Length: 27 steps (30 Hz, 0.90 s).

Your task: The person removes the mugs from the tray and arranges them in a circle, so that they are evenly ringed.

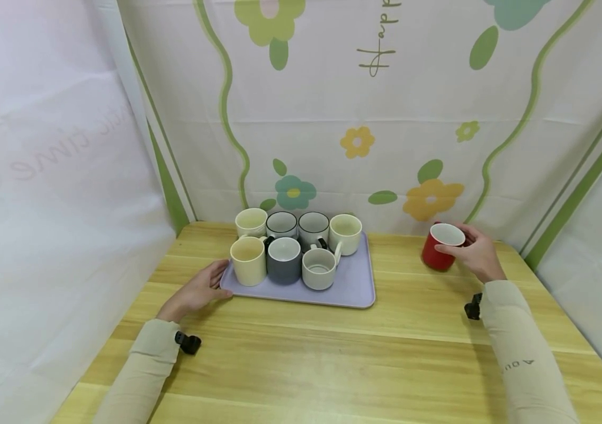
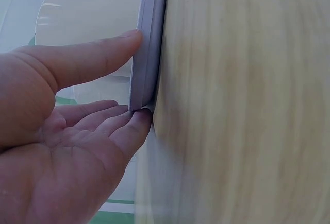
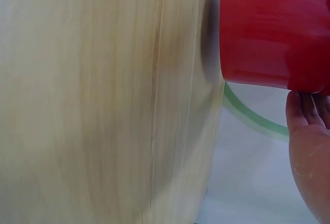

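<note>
At the table's right side, my right hand [image 1: 478, 254] holds a red mug [image 1: 435, 253] with a white inside, thumb in front and fingers behind. In the right wrist view the red mug [image 3: 273, 33] appears just above the wood, with a shadow beside its base. My left hand [image 1: 198, 292] is at the near left corner of a lilac tray [image 1: 356, 288]. The left wrist view shows its thumb on the tray rim [image 2: 148, 44] and fingertips against the corner. Two rows of mugs stand on the tray, including a cream mug [image 1: 249, 268] and a dark grey mug [image 1: 284, 268].
A small pale cup [image 1: 319, 274] ends the tray's front row on the right. Behind are black-rimmed grey mugs [image 1: 313, 227] and a cream mug [image 1: 347, 238] at the right end. A flower-printed cloth [image 1: 322, 118] hangs behind the wooden table [image 1: 332, 365].
</note>
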Motion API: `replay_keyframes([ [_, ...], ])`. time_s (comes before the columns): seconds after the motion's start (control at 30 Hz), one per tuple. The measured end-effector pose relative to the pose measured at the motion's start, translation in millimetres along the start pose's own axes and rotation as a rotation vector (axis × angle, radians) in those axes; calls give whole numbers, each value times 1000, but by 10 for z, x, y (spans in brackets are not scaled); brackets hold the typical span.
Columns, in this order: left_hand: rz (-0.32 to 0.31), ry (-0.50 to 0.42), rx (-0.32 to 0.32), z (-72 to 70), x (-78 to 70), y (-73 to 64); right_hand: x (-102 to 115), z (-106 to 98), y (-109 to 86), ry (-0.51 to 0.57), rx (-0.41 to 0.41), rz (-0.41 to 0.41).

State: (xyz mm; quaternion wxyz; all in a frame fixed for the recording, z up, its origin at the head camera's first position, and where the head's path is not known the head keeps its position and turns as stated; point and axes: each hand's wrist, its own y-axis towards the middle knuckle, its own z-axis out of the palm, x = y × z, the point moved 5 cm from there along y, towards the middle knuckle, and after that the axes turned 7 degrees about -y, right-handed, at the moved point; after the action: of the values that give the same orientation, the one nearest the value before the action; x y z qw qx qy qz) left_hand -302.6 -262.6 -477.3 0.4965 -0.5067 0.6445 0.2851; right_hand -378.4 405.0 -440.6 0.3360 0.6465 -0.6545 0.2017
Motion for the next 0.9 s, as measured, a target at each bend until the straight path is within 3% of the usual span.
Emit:
replay_keyframes([
  [0.4, 6, -21, 10, 19, -57, -11, -28, 19, 22, -18, 34, 2],
  [0.9, -2, -33, 4, 7, -21, -21, -105, 3, 57, 5, 117, -20],
])
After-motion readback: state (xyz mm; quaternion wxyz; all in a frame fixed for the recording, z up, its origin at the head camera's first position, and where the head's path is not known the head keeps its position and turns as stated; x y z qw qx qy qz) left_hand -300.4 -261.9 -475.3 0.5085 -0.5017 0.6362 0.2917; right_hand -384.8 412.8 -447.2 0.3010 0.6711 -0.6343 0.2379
